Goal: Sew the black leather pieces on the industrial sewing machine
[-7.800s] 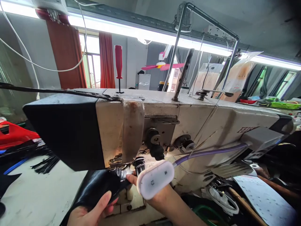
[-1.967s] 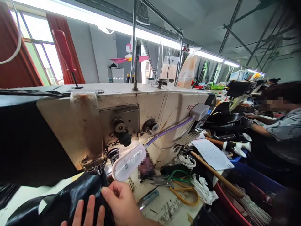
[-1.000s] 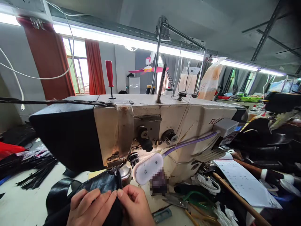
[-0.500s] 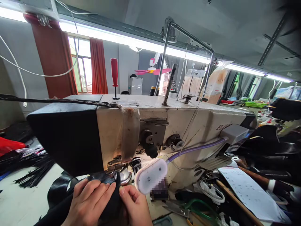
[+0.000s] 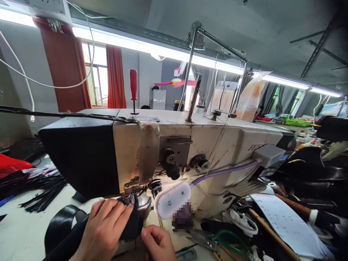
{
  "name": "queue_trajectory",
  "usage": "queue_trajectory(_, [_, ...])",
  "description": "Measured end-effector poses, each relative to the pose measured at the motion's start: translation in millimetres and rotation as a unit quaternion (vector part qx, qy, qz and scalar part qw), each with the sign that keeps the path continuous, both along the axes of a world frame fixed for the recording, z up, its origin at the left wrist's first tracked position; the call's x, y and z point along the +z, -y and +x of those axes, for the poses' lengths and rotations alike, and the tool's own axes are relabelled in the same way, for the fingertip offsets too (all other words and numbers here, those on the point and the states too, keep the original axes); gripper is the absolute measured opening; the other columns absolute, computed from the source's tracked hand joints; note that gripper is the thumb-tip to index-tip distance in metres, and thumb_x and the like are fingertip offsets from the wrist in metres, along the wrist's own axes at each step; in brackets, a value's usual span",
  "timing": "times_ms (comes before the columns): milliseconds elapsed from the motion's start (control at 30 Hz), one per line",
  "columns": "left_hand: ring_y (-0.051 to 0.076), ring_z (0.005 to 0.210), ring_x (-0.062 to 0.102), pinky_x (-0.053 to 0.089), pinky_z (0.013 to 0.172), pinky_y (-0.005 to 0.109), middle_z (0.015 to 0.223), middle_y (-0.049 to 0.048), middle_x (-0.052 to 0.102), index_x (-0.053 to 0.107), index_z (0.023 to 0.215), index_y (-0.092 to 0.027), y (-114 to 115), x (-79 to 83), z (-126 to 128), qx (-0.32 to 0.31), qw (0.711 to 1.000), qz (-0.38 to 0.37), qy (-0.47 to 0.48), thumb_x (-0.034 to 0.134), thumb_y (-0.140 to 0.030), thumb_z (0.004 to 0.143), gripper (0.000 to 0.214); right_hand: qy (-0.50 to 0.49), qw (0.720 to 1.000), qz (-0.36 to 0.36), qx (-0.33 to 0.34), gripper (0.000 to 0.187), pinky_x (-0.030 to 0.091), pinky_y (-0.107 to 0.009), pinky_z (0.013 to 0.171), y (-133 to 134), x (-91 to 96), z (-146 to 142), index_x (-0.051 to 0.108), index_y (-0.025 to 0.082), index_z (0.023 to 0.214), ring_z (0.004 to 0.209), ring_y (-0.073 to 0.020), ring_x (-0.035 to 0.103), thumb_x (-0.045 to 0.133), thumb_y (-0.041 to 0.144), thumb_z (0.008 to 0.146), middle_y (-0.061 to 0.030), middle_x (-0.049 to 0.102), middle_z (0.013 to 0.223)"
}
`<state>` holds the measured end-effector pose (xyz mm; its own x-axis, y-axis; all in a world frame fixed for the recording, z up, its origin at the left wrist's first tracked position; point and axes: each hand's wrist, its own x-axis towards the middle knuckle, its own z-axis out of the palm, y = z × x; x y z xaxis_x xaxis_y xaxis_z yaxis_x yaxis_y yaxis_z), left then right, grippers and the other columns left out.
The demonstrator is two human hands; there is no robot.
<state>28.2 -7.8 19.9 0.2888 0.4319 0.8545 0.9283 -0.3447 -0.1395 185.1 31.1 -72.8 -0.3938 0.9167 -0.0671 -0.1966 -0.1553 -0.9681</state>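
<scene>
My left hand (image 5: 104,226) lies over a black leather-like piece (image 5: 132,226) beneath the sewing head, fingers together and bent over it; its thumb is hidden. At the piece's lower right edge, my right hand (image 5: 159,241) is closed, thumb and forefinger pinched at that edge. The industrial sewing machine (image 5: 174,127) spans the view. Its presser foot area (image 5: 133,198) is just beyond my left fingertips, beside a shiny metal part (image 5: 144,201). A black loop of material (image 5: 56,226) curves out left of my left wrist.
A lit white lamp (image 5: 172,201) on a purple gooseneck hangs right of the needle area. Green-handled scissors (image 5: 203,240), a wooden stick (image 5: 272,232) and a written sheet (image 5: 288,221) lie on the right. Black strips (image 5: 46,197) lie left. A red-handled screwdriver (image 5: 133,87) stands on top.
My right hand has shifted slightly down and right, away from the left fingertips. The black piece's lower edge now shows between my hands. The view has shifted slightly.
</scene>
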Motion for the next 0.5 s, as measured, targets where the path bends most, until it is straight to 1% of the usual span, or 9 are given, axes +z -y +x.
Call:
queue_trajectory(167, [0.018,0.084,0.051,0.034,0.081,0.037,0.081,0.0017,0.066,0.068,0.102,-0.018,-2.8,-8.7,-8.5,-0.02,1.0,-0.02,0.007,0.042,-0.007,0.091,0.03,-0.006,1.0,0.003,-0.021,0.07,0.019,-0.021,0.041,1.5,-9.6,0.1,0.067,0.014,0.065,0.038,-0.0066,0.032,0.068,0.084,0.059,0.0052,0.04,0.045])
queue_trajectory(300, [0.019,0.085,0.052,0.034,0.081,0.038,0.08,0.0032,0.066,0.068,0.099,-0.017,-5.4,-11.4,-7.5,-0.015,0.999,-0.007,0.027,0.038,-0.007,0.092,0.033,-0.005,1.0,-0.017,-0.02,0.071,0.02,-0.021,0.041,2.2,-10.4,2.8,0.066,0.014,0.065,0.039,-0.0066,0.031,0.07,0.085,0.055,0.0054,0.039,0.044])
queue_trajectory(400, [0.019,0.085,0.052,0.035,0.08,0.037,0.08,0.0029,0.066,0.068,0.099,-0.017,-5.9,-9.5,-5.3,-0.015,0.999,-0.008,0.029,0.037,-0.005,0.091,0.034,0.007,1.0,-0.019,-0.019,0.068,0.027,-0.022,0.044,3.7,-9.4,5.1,0.068,0.015,0.066,0.042,-0.0081,0.033,0.07,0.083,0.058,0.0034,0.043,0.047])
queue_trajectory(433, [0.018,0.084,0.052,0.035,0.079,0.036,0.08,0.0024,0.066,0.068,0.099,-0.017,-5.5,-8.1,-4.9,-0.015,1.0,-0.006,0.027,0.037,-0.003,0.091,0.035,0.012,1.0,-0.01,-0.025,0.066,0.031,-0.023,0.046,4.5,-8.9,5.5,0.069,0.015,0.066,0.044,-0.0094,0.037,0.071,0.081,0.06,0.002,0.046,0.048])
queue_trajectory(500, [0.017,0.083,0.052,0.035,0.078,0.035,0.079,0.0016,0.066,0.067,0.098,-0.017,-3.9,-4.6,-3.7,-0.012,1.0,0.001,0.023,0.037,-0.002,0.09,0.034,0.013,0.999,0.021,-0.049,0.058,0.04,-0.026,0.054,6.7,-6.8,4.8,0.071,0.017,0.067,0.054,-0.0145,0.048,0.074,0.074,0.063,-0.0019,0.055,0.056])
